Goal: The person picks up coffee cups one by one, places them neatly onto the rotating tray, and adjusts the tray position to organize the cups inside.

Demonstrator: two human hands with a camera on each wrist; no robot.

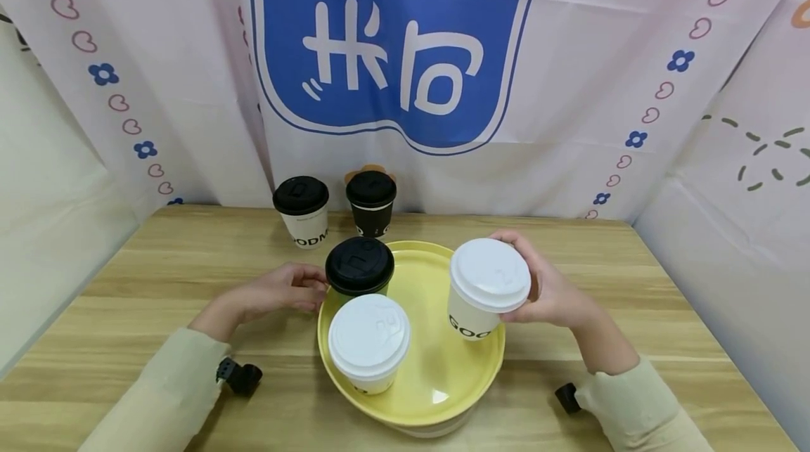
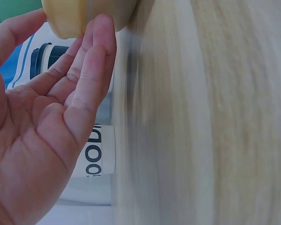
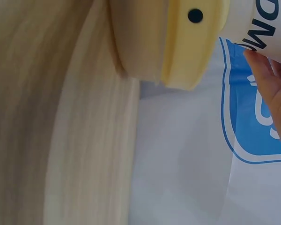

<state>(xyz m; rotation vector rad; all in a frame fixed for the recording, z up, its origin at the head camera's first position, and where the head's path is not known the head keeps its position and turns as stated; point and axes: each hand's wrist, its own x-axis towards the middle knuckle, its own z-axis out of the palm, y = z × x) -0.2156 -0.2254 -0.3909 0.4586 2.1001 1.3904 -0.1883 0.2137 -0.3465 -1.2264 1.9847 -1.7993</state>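
Here the left hand [image 1: 278, 292] rests with loose, straight fingers against the yellow tray [image 1: 436, 375], seemingly steadying its rim beside the black-lidded cup [image 1: 359, 268]. To the right, the right hand [image 1: 550, 290] wraps the tilted white cup [image 1: 484, 290], white-lidded with dark lettering, just above the tray.

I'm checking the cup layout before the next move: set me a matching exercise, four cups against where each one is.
Cups:
1. white-lidded cup with lettering
2. plain white-lidded cup
3. black-lidded green cup
4. black-lidded black cup

Places:
A. on the table behind the tray, near the backdrop
B. at the tray's rear left, by the left hand
C. gripped by the right hand over the tray's right side
D. on the tray's front left

Pairs: 1-C, 2-D, 3-B, 4-A
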